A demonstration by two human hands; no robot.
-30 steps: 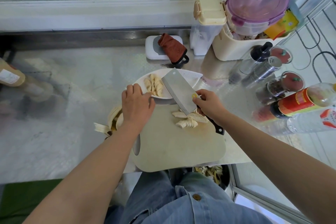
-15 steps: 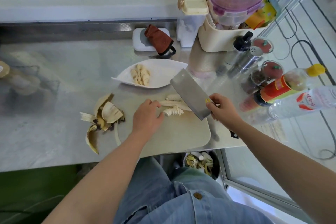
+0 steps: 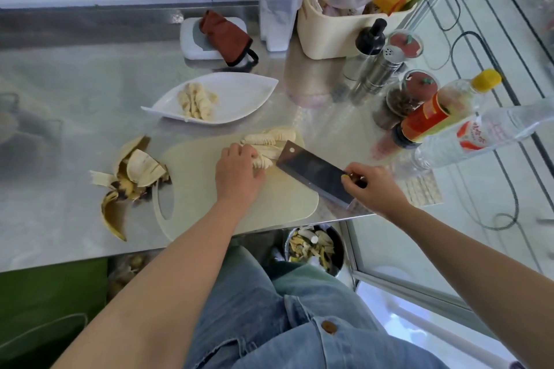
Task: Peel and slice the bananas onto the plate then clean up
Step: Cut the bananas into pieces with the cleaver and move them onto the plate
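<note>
Sliced banana pieces (image 3: 271, 141) lie at the far end of the beige cutting board (image 3: 287, 204). My left hand (image 3: 238, 171) rests on the board with its fingers curled over the nearest slices. My right hand (image 3: 373, 189) grips the handle of a cleaver (image 3: 311, 172), whose blade lies low over the board just right of the slices. A white leaf-shaped plate (image 3: 242, 96) behind the board holds a row of banana slices (image 3: 196, 102). Banana peels (image 3: 132, 177) lie on the counter left of the board.
Spice jars (image 3: 415, 90), shakers (image 3: 377, 69), a sauce bottle (image 3: 443, 111) and a water bottle (image 3: 485, 135) crowd the counter's right side. A cream bin (image 3: 332, 36) and a red cloth (image 3: 226, 37) stand at the back. A waste bin (image 3: 314, 247) with peels sits below the counter edge.
My left hand moved from the plate down to the slices on the board. The cleaver came down from a raised tilt to lie low beside the slices.
</note>
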